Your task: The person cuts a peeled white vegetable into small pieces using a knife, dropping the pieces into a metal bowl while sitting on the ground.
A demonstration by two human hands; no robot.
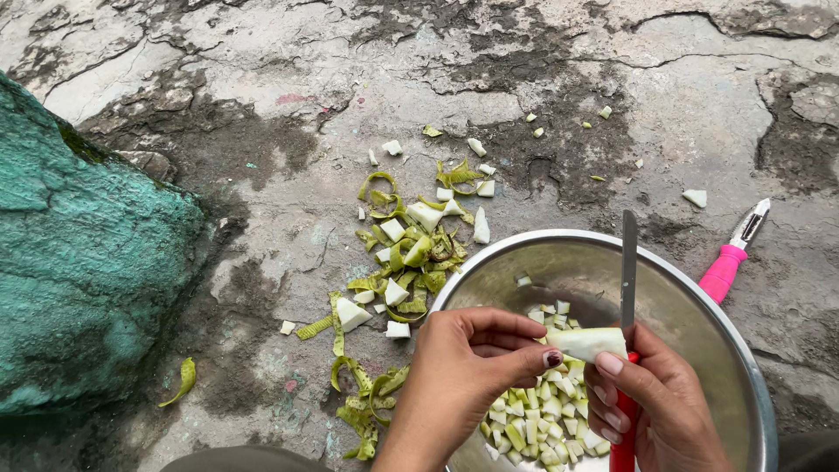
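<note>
My left hand [463,367] pinches a pale peeled vegetable piece [584,342] over a steel bowl [690,288]. My right hand [660,406] grips a knife by its red handle [623,437], thumb pressed on the piece. The knife's blade [628,267] points up and away from me and sits against the piece. Several small pale green cubes [542,419] lie in the bottom of the bowl under my hands.
Green peel strips and pale offcuts [402,262] are scattered on the cracked concrete floor [262,131] left of the bowl. A pink-handled peeler [730,258] lies right of the bowl. A teal-painted rock [79,262] stands at the left.
</note>
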